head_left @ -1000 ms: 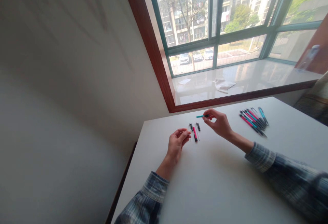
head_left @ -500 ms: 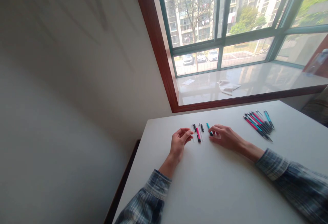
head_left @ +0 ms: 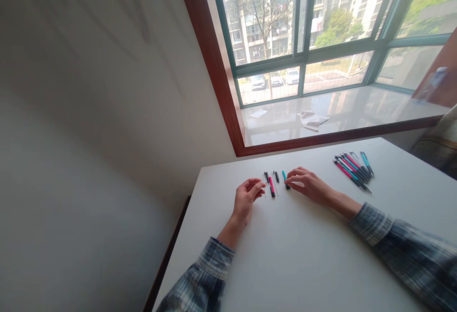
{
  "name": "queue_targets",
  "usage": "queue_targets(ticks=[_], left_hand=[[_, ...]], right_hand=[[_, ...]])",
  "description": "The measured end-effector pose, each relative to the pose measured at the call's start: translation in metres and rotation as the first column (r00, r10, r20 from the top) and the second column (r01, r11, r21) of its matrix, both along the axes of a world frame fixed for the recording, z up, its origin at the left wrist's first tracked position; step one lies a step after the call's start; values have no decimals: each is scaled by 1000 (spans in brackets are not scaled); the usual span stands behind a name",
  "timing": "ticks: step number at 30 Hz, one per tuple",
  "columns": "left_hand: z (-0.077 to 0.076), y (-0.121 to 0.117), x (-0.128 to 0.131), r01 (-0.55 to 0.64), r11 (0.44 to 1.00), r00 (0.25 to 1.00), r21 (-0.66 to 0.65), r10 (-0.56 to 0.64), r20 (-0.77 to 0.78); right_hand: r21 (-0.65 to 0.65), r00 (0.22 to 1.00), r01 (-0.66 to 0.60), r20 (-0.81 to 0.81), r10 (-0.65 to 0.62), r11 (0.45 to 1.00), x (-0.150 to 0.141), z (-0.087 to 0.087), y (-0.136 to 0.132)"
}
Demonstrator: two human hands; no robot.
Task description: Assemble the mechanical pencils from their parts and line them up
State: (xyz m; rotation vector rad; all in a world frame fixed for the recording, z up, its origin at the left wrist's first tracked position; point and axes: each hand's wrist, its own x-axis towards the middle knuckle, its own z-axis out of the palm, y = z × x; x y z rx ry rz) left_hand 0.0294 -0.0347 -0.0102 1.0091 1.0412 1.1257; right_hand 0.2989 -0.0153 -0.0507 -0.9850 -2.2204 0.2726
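Observation:
My left hand is closed in a pinch, thumb against fingertips, just left of a row of pen parts; whatever it pinches is too small to make out. Right of it lies a pink and black pen barrel. Two short black pen pieces and thin pale refills lie around that barrel. My right hand hovers with fingers apart beside a teal and black pen barrel, which rests on the table. The fingertips are at its lower end; I cannot tell whether they touch it.
A group of pink, teal and black pens lies on the white table at the far right. Beyond the table's back edge is a windowsill with a crumpled white cloth and a bottle. A wall borders the left.
My right hand has loosened around the teal barrel, its fingers now straighter and the barrel lying on the table. My left hand keeps its pinch. The whole view has shifted slightly.

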Motion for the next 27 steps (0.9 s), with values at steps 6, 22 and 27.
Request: queue_targets(ticks=[6,22,27], left_hand=[[-3,1,-1,6,1000,1000,14,-6,-7],[-1,-1,-1,12,1000,1000,25,-11,-14],[-1,0,0,7,999,1000,33,-6,-21]], right_hand=[[-16,1000,-15,15,16,1000,-8,1,-6],[-38,998,-60,-12,60,997,-18,0,-10],[-30,998,-64,-3,64,998,-18,1,-10]])
